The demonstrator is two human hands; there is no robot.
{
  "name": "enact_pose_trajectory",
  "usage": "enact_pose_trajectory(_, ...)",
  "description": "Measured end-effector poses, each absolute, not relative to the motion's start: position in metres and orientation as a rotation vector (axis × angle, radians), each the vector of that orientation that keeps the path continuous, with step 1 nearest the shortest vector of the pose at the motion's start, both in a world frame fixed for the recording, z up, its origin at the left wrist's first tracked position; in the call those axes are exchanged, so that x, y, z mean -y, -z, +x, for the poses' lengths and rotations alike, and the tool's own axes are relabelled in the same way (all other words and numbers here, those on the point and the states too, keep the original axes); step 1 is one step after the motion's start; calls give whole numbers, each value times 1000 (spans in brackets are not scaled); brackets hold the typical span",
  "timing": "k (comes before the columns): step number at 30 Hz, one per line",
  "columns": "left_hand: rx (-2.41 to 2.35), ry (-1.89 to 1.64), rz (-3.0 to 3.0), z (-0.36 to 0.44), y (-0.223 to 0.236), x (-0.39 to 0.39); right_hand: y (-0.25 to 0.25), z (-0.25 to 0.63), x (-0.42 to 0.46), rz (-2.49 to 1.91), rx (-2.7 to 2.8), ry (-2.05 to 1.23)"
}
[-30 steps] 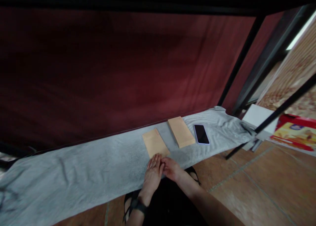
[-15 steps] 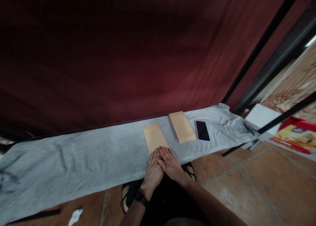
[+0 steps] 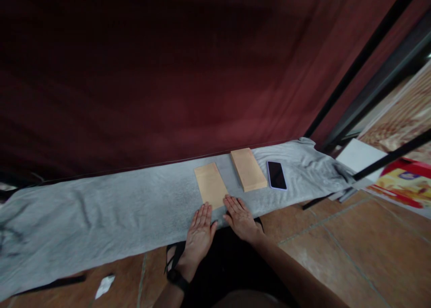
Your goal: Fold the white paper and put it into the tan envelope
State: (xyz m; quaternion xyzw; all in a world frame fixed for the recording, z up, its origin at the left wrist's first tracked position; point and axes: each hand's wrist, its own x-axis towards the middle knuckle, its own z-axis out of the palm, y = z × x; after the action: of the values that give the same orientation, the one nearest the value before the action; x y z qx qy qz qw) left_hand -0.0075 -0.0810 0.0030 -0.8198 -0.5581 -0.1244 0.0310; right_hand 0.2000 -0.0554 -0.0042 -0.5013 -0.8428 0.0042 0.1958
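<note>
A long grey cloth (image 3: pixel 117 218) lies spread over the tiled floor. On it rests a single tan envelope (image 3: pixel 210 189), with a thicker stack of tan envelopes (image 3: pixel 248 169) to its right. My left hand (image 3: pixel 199 231) lies flat on the cloth, fingers stretched out, just below the single envelope's near left corner. My right hand (image 3: pixel 240 217) is also flat and open, its fingertips at the envelope's near right corner. Neither hand holds anything. A black band sits on my left wrist.
A black phone (image 3: pixel 276 175) lies on the cloth right of the stack. A dark red curtain (image 3: pixel 168 83) hangs behind. Black metal bars (image 3: pixel 380 162), a white sheet (image 3: pixel 358 157) and a red-yellow printed box (image 3: pixel 400 184) are at the right. A white scrap (image 3: pixel 104 286) lies on the tiles.
My hands, pressed together on the near end of the single envelope, have slid apart and back onto the cloth. The camera view tilted down slightly.
</note>
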Motion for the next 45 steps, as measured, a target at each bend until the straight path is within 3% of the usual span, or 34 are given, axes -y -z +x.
enact_pose_trajectory(10,1825,387,-2481,-2,-8,78,5,205,55,-1451,2298,41)
enact_pose_trajectory(20,1720,324,-2762,65,-6,5,17,203,52,-1463,2283,33)
enact_pose_trajectory(45,1871,381,-2564,14,-7,-131,0,198,60,-1497,2261,52)
